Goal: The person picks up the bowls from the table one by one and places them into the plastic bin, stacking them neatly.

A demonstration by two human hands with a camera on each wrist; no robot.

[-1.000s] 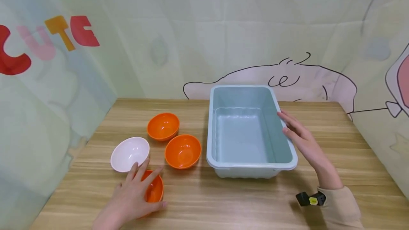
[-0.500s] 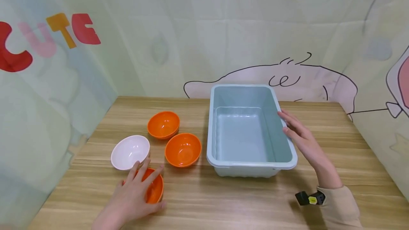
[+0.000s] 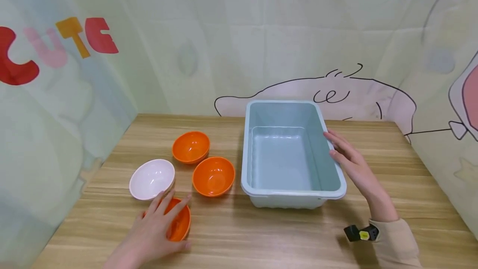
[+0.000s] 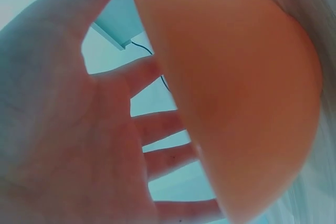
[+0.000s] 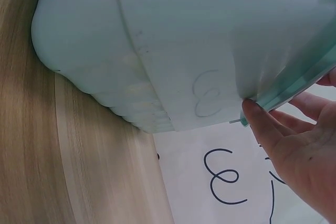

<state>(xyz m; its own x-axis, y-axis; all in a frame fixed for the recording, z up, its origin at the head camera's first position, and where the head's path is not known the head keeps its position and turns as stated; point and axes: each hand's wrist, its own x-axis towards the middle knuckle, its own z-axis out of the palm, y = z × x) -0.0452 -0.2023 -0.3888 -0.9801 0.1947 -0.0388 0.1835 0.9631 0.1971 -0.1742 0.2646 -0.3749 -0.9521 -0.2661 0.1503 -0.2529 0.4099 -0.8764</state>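
My left hand spans an orange bowl from above at the front left. Its fingers reach across to the far rim and the thumb lies on the near right side. In the left wrist view the orange bowl fills much of the picture, its rim by the thumb; the fingertips are hidden behind it. My right hand holds the right rim of a pale blue plastic bin. From the right wrist view, one finger presses under the rim of the bin, with other fingers beyond it.
A white bowl stands just beyond my left hand. Two more orange bowls sit close together left of the bin. Everything rests on a wood-grain table. A printed cloth backdrop hangs behind and at both sides.
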